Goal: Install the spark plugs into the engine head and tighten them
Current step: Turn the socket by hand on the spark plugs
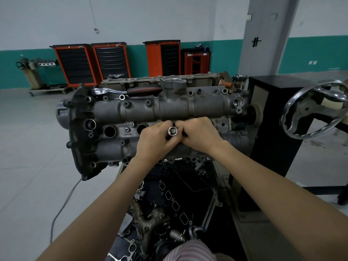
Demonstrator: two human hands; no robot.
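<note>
The grey engine head [169, 108] sits on a stand in front of me, with two open spark plug holes [109, 131] showing on its left half. A chrome socket [172, 131] stands upright over the middle of the head, its square drive end facing me. My left hand [156, 140] grips the socket from the left. My right hand [197, 134] pinches it from the right. No spark plug is visible; anything under the socket is hidden by my fingers. A ratchet wrench [131, 90] with a red and black handle lies on the head's far edge.
A chrome handwheel [312, 110] on the stand juts out at the right beside a black cabinet [273, 129]. Loose engine parts and gaskets [175, 204] fill a tray below the head. Orange tool carts [90, 63] line the far wall. A cable [64, 202] runs across the floor.
</note>
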